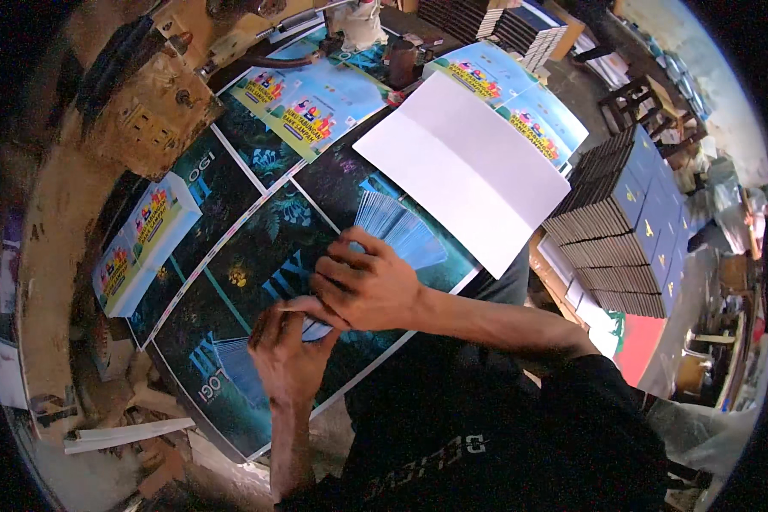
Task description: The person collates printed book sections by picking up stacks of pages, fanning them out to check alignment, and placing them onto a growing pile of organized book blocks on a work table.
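Observation:
A fanned bunch of blue printed paper sheets (397, 226) spreads out past both of my hands, its other end (239, 369) flaring toward the lower left. My left hand (290, 354) grips the bunch with its thumb and fingers bent around it. Just above and to the right, my right hand (367, 286) is closed on the same sheets, its fingers curled over the top. The two hands touch near the middle of the bunch, hiding that part. Beneath them lie large dark printed poster sheets (209, 299) with pale borders.
Large blank white sheets (469, 162) lie right of my hands, over colourful printed sheets (512, 102). More colourful sheets (311, 107) lie ahead. A trimmed stack (149, 243) stands left, near a worn wooden block (158, 119). Tall piles of dark blue books (627, 226) stand right.

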The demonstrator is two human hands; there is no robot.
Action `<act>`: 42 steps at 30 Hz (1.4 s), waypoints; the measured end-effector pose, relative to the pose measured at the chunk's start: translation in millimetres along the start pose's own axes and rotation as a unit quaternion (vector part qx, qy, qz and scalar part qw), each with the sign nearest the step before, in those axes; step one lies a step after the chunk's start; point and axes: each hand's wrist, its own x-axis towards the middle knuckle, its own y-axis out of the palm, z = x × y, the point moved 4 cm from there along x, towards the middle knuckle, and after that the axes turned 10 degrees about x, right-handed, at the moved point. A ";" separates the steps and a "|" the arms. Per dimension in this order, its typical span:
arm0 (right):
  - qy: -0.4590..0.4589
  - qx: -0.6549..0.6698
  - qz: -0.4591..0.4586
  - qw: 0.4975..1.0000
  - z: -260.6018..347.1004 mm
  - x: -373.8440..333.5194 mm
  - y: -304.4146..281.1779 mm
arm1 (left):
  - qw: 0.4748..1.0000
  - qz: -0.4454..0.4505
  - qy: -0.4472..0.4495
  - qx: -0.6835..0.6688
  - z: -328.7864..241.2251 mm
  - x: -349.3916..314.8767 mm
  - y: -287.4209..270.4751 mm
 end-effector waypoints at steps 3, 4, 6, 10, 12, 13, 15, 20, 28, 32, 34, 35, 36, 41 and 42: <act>0.069 -0.026 0.032 0.997 -1.7 -6.2 -16.6 | 0.997 0.061 -0.025 0.037 3.0 -6.2 0.8; 0.103 -0.054 0.030 0.993 -5.1 -8.8 -25.8 | 0.991 0.082 -0.035 0.102 -4.2 -1.8 -1.3; 0.106 -0.021 0.082 0.991 -9.9 -9.0 -53.4 | 0.981 0.099 -0.038 0.160 -12.5 6.2 -4.8; 0.068 0.053 0.161 0.983 -23.8 -16.9 -63.3 | 0.983 0.133 -0.004 0.124 -27.6 20.3 -7.2; 0.055 0.043 0.141 0.988 -34.7 -11.4 -54.7 | 0.983 0.135 0.002 0.128 -31.4 19.1 -5.1; 0.048 0.065 0.199 0.977 -36.7 -7.5 -47.8 | 0.977 0.144 -0.020 0.158 -25.1 12.7 -2.6; 0.058 0.066 0.248 0.965 -39.2 -13.5 -45.1 | 0.973 0.144 -0.019 0.178 -23.0 6.1 0.8; 0.002 -0.015 0.124 0.992 -27.3 -32.2 -40.3 | 0.978 0.140 -0.066 0.142 -31.6 2.6 12.5; 0.038 0.020 0.147 0.988 -21.6 -28.1 -44.0 | 0.971 0.102 -0.028 0.216 -40.1 11.9 16.0; 0.006 0.028 0.133 0.991 -24.9 -26.9 -43.9 | 0.979 0.060 0.003 0.196 -33.2 11.8 19.6; 0.011 0.065 0.115 0.991 -26.5 -28.4 -38.2 | 0.972 0.054 -0.006 0.231 -30.8 11.3 21.8; 0.005 0.030 0.126 0.992 -28.5 -29.9 -37.9 | 0.970 0.055 0.003 0.237 -33.2 13.1 23.7; -0.004 0.000 0.136 0.991 -28.9 -31.4 -34.3 | 0.967 0.059 0.009 0.246 -34.1 12.5 23.7; 0.028 0.046 0.078 0.995 -32.8 -38.9 -33.2 | 0.970 0.109 -0.035 0.212 -32.5 14.5 33.1; 0.030 0.030 0.086 0.995 -32.2 -36.3 -34.2 | 0.976 0.079 -0.027 0.201 -32.0 13.4 33.0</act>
